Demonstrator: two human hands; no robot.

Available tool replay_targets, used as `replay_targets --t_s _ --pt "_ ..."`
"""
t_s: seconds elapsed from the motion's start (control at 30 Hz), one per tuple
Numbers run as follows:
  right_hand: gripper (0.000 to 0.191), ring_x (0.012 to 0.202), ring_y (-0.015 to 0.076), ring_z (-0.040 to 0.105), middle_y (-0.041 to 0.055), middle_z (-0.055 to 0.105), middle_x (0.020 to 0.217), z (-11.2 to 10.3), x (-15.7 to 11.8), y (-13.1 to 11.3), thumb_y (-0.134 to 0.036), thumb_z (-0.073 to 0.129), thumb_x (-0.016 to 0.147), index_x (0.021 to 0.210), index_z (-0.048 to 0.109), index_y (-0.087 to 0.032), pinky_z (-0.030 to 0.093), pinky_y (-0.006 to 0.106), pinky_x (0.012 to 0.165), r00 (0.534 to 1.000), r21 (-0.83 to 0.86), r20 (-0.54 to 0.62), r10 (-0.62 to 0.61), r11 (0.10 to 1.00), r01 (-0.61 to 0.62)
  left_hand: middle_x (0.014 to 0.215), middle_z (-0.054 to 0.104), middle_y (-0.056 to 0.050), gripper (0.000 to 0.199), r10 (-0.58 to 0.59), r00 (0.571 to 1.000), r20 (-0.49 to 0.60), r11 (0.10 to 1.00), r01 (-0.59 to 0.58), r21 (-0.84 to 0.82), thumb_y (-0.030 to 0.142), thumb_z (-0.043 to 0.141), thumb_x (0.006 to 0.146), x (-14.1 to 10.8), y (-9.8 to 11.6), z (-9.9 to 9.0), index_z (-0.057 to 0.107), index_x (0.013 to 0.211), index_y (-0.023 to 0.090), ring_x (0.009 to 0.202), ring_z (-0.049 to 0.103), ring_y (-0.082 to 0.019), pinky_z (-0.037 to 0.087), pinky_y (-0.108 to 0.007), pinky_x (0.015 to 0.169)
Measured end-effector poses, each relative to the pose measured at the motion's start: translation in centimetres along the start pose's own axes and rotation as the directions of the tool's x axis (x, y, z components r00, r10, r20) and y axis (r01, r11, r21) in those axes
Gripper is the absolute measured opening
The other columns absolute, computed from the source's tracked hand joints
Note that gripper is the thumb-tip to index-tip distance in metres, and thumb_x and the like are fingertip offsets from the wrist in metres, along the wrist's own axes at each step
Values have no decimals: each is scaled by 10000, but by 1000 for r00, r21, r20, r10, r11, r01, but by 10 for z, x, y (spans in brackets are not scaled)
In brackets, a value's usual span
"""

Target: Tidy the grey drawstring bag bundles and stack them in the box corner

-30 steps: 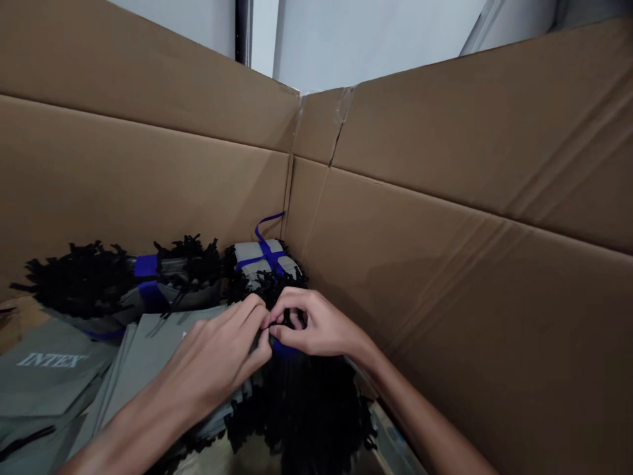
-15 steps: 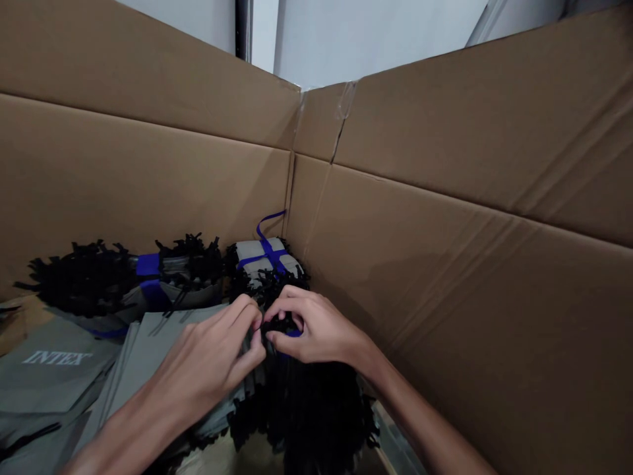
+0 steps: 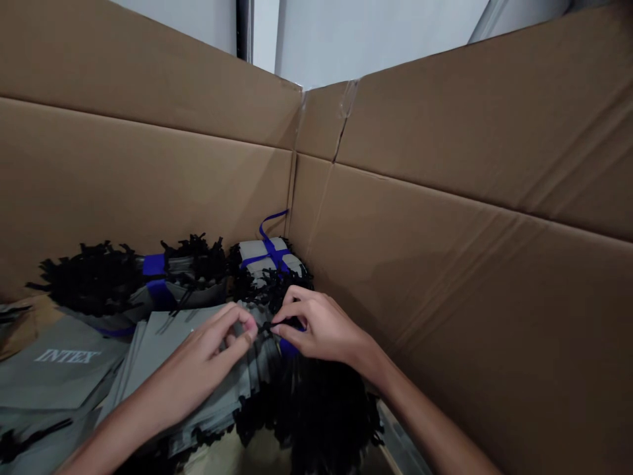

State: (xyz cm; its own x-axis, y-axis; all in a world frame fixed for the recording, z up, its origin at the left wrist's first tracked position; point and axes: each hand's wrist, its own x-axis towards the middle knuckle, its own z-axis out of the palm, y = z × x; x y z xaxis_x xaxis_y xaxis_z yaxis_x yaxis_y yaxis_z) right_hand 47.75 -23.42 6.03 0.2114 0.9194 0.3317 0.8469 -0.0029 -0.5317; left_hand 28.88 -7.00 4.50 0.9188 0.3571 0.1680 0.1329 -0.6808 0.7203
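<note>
Just above a bundle of grey fabric bags, my two hands work close together. My right hand point(image 3: 321, 326) pinches a short black drawstring point(image 3: 267, 327) between thumb and fingertips. A small gap to the left, my left hand point(image 3: 217, 343) has its thumb and index finger pressed together; whatever is in that pinch is too small to make out. Under and beside them lie the grey bags point(image 3: 260, 359) with ruffled edges, a blue strap point(image 3: 288, 348) around them, partly covered by my right hand, and a dense mass of black drawstrings point(image 3: 326, 415).
Tall cardboard box walls point(image 3: 445, 231) meet in a corner ahead. Against them sit a strapped bag bundle point(image 3: 260, 249) and a larger one with black cords point(image 3: 99, 280). Flat grey bags point(image 3: 168, 346) and one printed INTEX point(image 3: 69, 376) lie at left.
My hands have drawn slightly apart, the left one moving a little left and the right one slightly right. A bit of black drawstring now shows between them.
</note>
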Motion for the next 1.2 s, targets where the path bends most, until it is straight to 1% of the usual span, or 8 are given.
replay_targets --t_s 0.13,0.3,0.5,0.67,0.87,0.97,1.1,1.2 --pt "98 700 120 589 11 731 1011 1 1 1 -254 806 951 1028 866 -246 420 267 668 1000 13 -1 -8 1000 8 1011 734 9 336 -23 999 38 997 21 72 577 462 1102 -3 4 -1 655 1149 305 853 687 -213 516 -295 740" --pt "91 708 122 592 13 729 994 1 0 0 -258 812 948 1020 863 -234 418 265 663 1000 26 -19 -14 1000 14 983 728 2 380 31 998 62 994 -37 100 534 378 1139 -1 9 5 644 1018 291 924 708 -230 502 -319 828" --pt "313 725 111 591 0 715 1030 0 1 1 -324 863 925 1225 822 -245 455 246 703 998 106 -8 -61 993 61 983 737 1 382 55 998 40 992 -60 113 520 372 1145 2 6 6 634 998 284 934 725 -231 497 -323 840" --pt "161 667 103 573 -5 746 976 4 5 -2 -317 833 962 1101 843 -236 428 234 648 991 118 -83 -105 987 114 937 731 4 390 127 992 11 961 -126 246 473 344 1155 5 6 4 634 985 276 863 741 -226 464 -317 761" --pt "94 665 97 579 -44 746 923 7 4 -8 -209 821 891 975 811 -250 373 238 641 989 -19 -110 -94 995 93 802 651 11 378 190 982 23 840 -175 514 395 332 1141 8 7 3 590 896 267 686 691 -225 317 -337 617" --pt "130 686 99 587 -60 714 862 7 4 -9 -155 786 839 931 784 -246 346 235 630 987 -27 -130 -94 995 91 817 647 15 364 208 978 18 868 -193 457 387 349 1129 10 8 5 596 894 262 695 675 -208 332 -326 631" --pt "104 689 96 582 -70 702 837 6 3 -12 -164 777 827 891 758 -244 322 242 624 987 -41 -129 -92 995 87 820 634 32 381 186 982 6 958 -183 221 442 378 1129 10 6 6 599 880 257 747 642 -178 403 -284 686" --pt "94 696 102 590 -70 703 830 6 2 -14 -176 778 831 882 754 -251 318 250 625 988 -73 -129 -86 994 77 803 626 42 393 143 990 0 985 -142 100 481 415 1118 10 3 8 593 852 252 751 615 -171 428 -264 699"
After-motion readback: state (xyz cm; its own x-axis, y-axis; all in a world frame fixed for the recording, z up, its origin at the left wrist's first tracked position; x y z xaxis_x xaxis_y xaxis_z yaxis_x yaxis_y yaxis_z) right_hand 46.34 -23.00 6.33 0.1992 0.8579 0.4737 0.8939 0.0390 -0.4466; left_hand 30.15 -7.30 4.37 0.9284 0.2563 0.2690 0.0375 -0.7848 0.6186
